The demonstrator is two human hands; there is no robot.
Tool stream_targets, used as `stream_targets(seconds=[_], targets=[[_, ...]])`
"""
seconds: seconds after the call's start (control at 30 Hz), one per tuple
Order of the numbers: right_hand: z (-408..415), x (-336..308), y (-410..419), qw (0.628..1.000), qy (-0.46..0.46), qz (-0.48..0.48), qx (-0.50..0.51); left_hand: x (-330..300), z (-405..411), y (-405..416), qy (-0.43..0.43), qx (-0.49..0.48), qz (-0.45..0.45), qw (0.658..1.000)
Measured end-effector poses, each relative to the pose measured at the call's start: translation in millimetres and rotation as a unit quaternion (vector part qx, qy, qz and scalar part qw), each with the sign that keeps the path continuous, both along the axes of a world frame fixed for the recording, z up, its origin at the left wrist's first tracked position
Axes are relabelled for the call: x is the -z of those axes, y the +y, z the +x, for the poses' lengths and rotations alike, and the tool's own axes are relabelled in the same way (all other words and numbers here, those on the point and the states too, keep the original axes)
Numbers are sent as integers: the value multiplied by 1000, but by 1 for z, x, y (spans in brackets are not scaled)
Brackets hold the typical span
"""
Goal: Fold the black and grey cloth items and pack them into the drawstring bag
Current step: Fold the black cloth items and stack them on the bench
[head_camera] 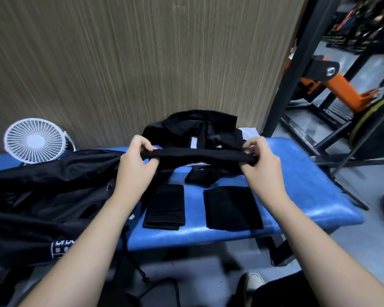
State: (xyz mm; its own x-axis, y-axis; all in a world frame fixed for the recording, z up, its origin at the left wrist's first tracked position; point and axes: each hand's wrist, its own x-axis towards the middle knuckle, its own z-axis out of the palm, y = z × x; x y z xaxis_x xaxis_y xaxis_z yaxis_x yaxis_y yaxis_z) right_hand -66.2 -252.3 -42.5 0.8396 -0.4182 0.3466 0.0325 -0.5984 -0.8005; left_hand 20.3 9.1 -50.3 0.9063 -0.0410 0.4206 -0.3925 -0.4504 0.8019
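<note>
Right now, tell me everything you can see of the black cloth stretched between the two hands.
The black cloth is a soft, matte band, pulled into a slightly arched horizontal strip in the air above the blue bench. The left hand grips its left end, the right hand its right end. The unfolded black pile lies behind it.

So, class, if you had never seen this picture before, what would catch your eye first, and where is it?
First, the two hands, left hand and right hand, stretching a black cloth strip between them mid-frame above the blue padded bench. Below them, two folded black cloths lie side by side on the bench. At far left, a white fan stands behind the black drawstring bag.
</note>
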Motion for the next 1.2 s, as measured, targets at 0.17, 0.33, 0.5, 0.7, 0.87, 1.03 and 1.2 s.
stream_targets(seconds=[0.17, 0.33, 0.5, 0.7, 0.87, 1.03, 1.2], targets=[[-3, -1, -17, 984, 6, 179, -1, -1, -7, -18, 65, 30, -51, 996], [-7, -3, -30, 981, 16, 191, -12, 0, -6, -31, 117, 70, -74, 988], [-11, -1, -40, 985, 44, 166, -34, 6, -2, -41, 145, 135, -92, 976], [-16, 4, -56, 994, 63, 87, 9, 10, -11, -60, 212, 157, -72, 962], [-25, 3, -62, 998, 2, 61, 15, 10, -20, -75, 238, 215, -60, 945], [-23, 2, -44, 996, -4, 59, -73, 14, -30, -83, 270, 235, -64, 932], [-8, 11, -16, 986, 50, -23, -160, 21, -27, -78, 255, 230, 7, 939]])
